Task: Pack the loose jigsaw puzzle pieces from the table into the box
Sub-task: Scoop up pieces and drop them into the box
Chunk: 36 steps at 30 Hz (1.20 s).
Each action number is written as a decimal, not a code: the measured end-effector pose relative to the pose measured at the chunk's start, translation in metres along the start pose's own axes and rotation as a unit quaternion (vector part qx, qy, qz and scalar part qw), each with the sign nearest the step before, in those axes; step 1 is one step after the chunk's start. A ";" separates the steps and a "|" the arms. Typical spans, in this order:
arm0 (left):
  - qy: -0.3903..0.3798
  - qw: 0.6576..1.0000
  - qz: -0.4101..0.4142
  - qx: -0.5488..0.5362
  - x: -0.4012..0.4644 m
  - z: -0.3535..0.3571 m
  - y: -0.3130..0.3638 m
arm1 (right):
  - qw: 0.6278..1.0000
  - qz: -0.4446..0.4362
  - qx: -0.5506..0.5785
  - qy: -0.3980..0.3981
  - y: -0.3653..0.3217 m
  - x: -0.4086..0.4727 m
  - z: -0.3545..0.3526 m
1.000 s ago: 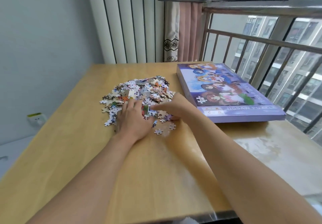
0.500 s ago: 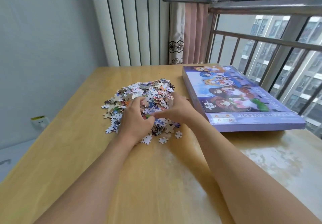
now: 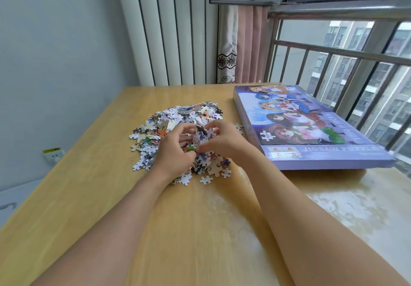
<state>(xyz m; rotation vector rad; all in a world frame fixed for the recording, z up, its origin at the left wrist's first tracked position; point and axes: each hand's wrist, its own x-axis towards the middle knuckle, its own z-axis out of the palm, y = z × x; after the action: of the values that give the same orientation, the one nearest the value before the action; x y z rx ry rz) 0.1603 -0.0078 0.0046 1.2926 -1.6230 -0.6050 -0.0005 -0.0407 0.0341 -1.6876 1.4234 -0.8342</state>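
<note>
A heap of loose jigsaw pieces (image 3: 169, 119) lies on the wooden table (image 3: 200, 230), left of centre. My left hand (image 3: 173, 150) and my right hand (image 3: 224, 141) meet at the heap's near side. Their curled fingers cup a bunch of pieces (image 3: 201, 136) between them, raised slightly above the heap. A few single pieces (image 3: 205, 180) lie scattered in front of the hands. The purple jigsaw box (image 3: 311, 130), with a cartoon picture on its lid, lies closed to the right of the heap.
A window with a metal railing (image 3: 333, 52) runs along the table's right side, close behind the box. A pink curtain (image 3: 246, 45) and a white ribbed panel (image 3: 173, 30) stand behind the table. A wall socket (image 3: 53, 154) sits low on the left.
Both hands went from lying flat on the heap to curling together and scooping up a bunch of pieces, which now stands up between them.
</note>
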 end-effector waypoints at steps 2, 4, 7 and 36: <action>0.005 1.000 0.009 -0.011 0.001 0.002 0.000 | 0.999 0.014 0.028 -0.002 0.003 0.002 -0.002; 0.006 1.000 0.017 -0.016 0.002 0.003 -0.001 | 0.998 0.028 0.055 -0.008 0.005 0.003 -0.004; 0.002 0.999 0.026 -0.021 0.003 0.004 -0.003 | 0.996 0.046 0.081 -0.014 0.007 0.005 -0.008; 0.101 0.994 0.013 -0.025 0.008 0.012 -0.003 | 0.991 -0.029 0.033 0.123 0.003 -0.011 -0.008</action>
<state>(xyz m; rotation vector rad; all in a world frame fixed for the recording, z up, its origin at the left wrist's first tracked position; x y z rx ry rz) 0.1507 -0.0181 -0.0002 1.2526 -1.4463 -0.4799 -0.0106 -0.0308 0.0354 -1.6256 1.4959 -1.1431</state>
